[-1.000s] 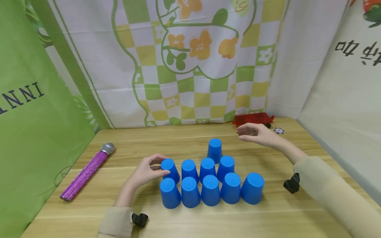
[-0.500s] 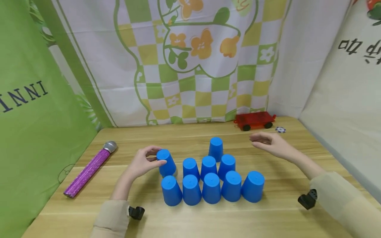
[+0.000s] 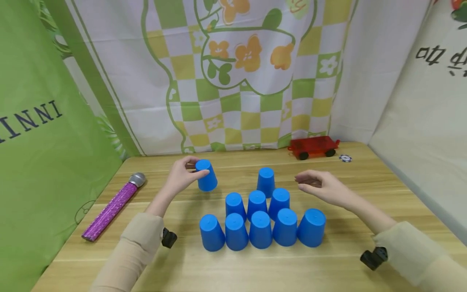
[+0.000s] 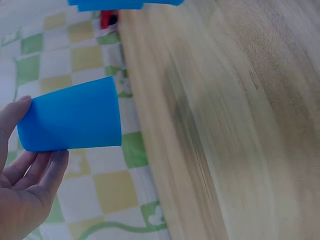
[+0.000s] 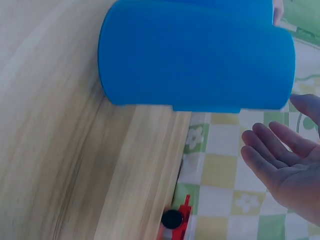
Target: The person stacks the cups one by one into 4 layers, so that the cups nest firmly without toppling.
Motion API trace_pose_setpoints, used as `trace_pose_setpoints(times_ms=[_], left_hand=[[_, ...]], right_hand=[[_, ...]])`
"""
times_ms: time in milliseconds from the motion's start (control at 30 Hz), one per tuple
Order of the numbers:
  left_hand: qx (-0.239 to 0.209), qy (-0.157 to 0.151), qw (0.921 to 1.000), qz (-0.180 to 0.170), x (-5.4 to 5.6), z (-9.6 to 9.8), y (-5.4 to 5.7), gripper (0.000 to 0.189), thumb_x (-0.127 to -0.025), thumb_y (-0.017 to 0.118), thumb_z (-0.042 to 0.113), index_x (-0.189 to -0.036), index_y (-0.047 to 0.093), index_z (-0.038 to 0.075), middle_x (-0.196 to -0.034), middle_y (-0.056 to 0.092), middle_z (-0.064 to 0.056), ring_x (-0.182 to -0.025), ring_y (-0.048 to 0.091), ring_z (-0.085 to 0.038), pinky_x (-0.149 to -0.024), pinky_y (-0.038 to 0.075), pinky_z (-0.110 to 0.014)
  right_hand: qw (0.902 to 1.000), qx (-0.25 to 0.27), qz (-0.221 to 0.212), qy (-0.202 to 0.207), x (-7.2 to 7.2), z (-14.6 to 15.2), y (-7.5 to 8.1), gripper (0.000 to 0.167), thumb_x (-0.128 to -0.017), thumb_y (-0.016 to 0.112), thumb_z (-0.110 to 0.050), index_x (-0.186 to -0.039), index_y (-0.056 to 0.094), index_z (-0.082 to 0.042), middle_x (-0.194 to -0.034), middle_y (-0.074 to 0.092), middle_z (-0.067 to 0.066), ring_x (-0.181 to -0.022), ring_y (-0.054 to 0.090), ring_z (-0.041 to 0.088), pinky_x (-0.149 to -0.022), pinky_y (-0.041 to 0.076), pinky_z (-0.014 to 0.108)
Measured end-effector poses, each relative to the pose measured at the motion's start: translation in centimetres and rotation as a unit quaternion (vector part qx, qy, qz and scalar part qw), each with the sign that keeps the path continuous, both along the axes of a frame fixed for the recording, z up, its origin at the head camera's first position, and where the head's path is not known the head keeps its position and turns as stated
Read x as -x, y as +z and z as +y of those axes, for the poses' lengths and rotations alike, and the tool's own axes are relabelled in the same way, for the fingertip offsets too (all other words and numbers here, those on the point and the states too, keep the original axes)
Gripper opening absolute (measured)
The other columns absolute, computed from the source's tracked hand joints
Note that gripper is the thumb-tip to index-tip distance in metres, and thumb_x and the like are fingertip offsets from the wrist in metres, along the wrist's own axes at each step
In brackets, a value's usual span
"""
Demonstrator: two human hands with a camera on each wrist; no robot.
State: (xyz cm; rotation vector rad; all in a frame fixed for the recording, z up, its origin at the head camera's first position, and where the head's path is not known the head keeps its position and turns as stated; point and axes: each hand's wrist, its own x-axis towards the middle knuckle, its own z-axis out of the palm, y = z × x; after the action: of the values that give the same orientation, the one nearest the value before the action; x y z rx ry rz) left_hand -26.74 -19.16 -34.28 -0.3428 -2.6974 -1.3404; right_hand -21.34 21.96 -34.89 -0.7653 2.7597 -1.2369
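My left hand (image 3: 183, 174) pinches an upside-down blue cup (image 3: 206, 176) between thumb and fingers, at the back left of the other cups. In the left wrist view the thumb and fingers grip the held cup (image 4: 72, 117) near its closed end. A lone blue cup (image 3: 266, 183) stands behind a row of three, whose middle one is a blue cup (image 3: 257, 204). In front runs a longer row of several upside-down cups, with a blue cup (image 3: 311, 228) at its right end. My right hand (image 3: 324, 187) hovers right of the lone cup, fingers loosely bent, holding nothing.
A pink glittery microphone (image 3: 116, 207) lies on the left of the wooden table (image 3: 233, 271). At the back right stand a red toy wagon (image 3: 313, 147) and a poker chip (image 3: 345, 158). A patterned cloth (image 3: 251, 109) hangs behind the table.
My left hand has lifted the left cup out of the middle row and carried it toward the back. My right hand first drew right, away from the wagon, then shifted slightly back left.
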Motion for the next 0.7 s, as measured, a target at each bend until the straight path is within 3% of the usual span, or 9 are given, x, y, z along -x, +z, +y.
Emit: trace_pose_setpoints(times_ms=[200,433,700], left_hand=[[0.005,-0.012,0.9998,-0.016,1.8,2.1,0.1,0.048,-0.081,0.074,0.029,-0.117,0.058,0.001,-0.116,0.063,-0.019,-0.109,0.062,-0.032,-0.087,0.055,-0.041],[0.051,-0.024,0.9973,-0.047,3.9,4.5,0.2,0.049,-0.08,0.074,0.03,-0.116,0.059,0.0,-0.115,0.064,-0.018,-0.107,0.062,-0.031,-0.087,0.055,-0.04],[0.049,-0.058,0.9949,-0.066,4.7,6.9,0.1,0.049,-0.081,0.074,0.028,-0.119,0.058,0.001,-0.118,0.062,-0.017,-0.111,0.061,-0.03,-0.089,0.054,-0.038]], right_hand=[[0.9997,-0.005,0.0,0.026,-0.5,-1.0,-0.1,0.035,-0.093,0.059,-0.017,-0.12,0.057,0.005,-0.115,0.064,0.021,-0.104,0.063,0.032,-0.085,0.056,0.038],[0.9991,-0.009,-0.017,0.038,-0.5,-1.8,-0.4,0.041,-0.091,0.063,-0.019,-0.121,0.055,0.007,-0.116,0.062,0.025,-0.106,0.062,0.036,-0.087,0.055,0.043],[0.9986,-0.016,-0.018,0.047,-0.2,-2.2,-0.7,0.045,-0.088,0.066,-0.022,-0.121,0.054,0.006,-0.116,0.062,0.024,-0.109,0.059,0.041,-0.089,0.053,0.047]])
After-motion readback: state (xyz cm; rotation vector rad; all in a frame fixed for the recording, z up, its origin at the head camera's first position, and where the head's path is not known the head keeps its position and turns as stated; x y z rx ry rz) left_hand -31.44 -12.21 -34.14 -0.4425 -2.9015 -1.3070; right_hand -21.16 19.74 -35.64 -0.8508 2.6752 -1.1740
